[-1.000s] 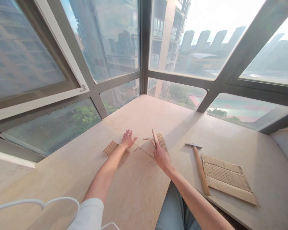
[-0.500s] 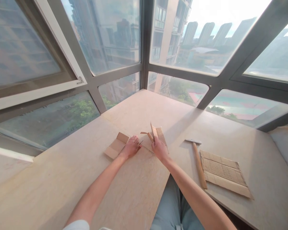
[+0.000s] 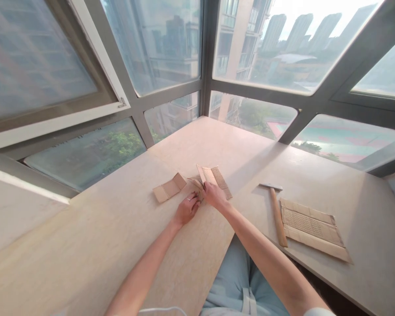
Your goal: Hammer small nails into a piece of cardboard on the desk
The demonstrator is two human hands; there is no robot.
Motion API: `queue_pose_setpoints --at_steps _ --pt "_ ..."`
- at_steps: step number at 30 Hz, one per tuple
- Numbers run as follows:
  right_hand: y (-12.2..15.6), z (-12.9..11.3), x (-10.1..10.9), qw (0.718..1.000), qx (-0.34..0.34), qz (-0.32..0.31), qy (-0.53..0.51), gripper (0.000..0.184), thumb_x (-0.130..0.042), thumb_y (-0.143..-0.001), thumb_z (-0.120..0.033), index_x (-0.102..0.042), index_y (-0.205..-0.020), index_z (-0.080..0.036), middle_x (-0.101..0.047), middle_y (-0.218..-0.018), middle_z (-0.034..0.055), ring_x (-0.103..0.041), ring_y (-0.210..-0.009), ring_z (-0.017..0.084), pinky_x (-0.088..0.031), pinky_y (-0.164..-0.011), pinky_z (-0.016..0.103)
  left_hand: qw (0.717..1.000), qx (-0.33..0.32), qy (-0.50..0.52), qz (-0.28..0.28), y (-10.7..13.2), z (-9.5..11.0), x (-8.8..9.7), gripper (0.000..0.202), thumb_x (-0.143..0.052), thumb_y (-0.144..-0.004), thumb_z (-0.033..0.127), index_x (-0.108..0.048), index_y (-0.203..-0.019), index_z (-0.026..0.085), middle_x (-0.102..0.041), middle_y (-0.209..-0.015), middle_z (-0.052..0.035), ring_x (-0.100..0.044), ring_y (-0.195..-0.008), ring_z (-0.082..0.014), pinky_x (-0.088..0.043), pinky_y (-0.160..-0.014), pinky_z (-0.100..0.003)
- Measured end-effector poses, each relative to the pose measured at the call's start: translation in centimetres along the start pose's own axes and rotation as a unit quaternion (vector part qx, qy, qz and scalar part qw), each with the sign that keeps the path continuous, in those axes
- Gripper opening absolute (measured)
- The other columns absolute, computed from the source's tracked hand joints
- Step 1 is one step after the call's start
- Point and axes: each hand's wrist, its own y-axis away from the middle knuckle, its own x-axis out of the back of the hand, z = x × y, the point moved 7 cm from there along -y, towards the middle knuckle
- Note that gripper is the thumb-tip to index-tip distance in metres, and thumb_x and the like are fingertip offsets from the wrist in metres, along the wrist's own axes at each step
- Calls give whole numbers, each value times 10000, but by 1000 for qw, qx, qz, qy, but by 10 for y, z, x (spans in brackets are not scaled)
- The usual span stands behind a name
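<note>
My left hand (image 3: 188,208), with a ring on one finger, has its fingers curled in against my right fingertips. Whatever it pinches is too small to make out. My right hand (image 3: 215,196) is closed on a creased cardboard piece (image 3: 213,174) with rows of small holes, its far part tilted up from the surface. Thin cardboard strips (image 3: 195,181) stick out by the right fingertips, partly hidden by both hands. Left of the hands lies a plain folded cardboard piece (image 3: 170,188) with one end flap raised.
To the right, a hammer (image 3: 278,217) with a wooden handle rests beside a larger perforated cardboard sheet (image 3: 311,228). The pale stone-like surface (image 3: 118,245) runs to window frames (image 3: 206,57) at the back. Its near edge passes above my legs.
My left hand has left the plain cardboard and come to my right fingertips. The perforated piece has turned to lie more open, showing its inner face. The whole view has shifted slightly.
</note>
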Motion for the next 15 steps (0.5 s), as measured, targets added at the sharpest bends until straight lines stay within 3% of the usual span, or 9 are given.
queue_pose_setpoints --at_steps 3,5,7,12,15 --pt "6 -6 -14 999 47 -12 -8 118 -546 -869 -211 -597 -960 -156 -672 -1037 117 -614 -957 237 -430 -739 280 987 109 -12 119 14 -12 13 350 -334 -978 291 -631 -1126 179 -618 -1251 -116 -527 -1239 -220 -430 -1078 -423" --pt "11 -6 -20 998 66 -10 -10 128 -573 -845 -194 -607 -958 -145 -667 -1053 121 -603 -990 239 -430 -776 284 974 164 -36 152 23 -17 15 330 -359 -964 289 -632 -1113 175 -641 -1180 -133 -553 -1188 -236 -435 -1061 -437" --pt "15 -2 -23 997 72 3 -10 145 -560 -851 -184 -611 -977 -132 -657 -1081 133 -592 -1019 242 -432 -814 297 973 175 -51 140 29 -16 12 320 -404 -951 318 -621 -1132 167 -636 -1169 -143 -552 -1178 -247 -434 -1054 -435" --pt "28 9 -25 993 108 42 -12 235 -509 -894 -188 -593 -1108 -136 -609 -1230 134 -525 -1175 234 -403 -968 332 990 94 -73 81 37 -3 2 466 -520 -904 416 -543 -1287 152 -566 -1318 -148 -473 -1282 -283 -376 -1099 -452" --pt "40 12 -29 987 148 54 -7 361 -534 -880 -205 -551 -1236 -148 -543 -1353 125 -435 -1297 228 -356 -1057 351 994 55 -77 50 40 3 1 444 -511 -914 411 -550 -1286 172 -575 -1326 -129 -478 -1281 -277 -367 -1099 -457"
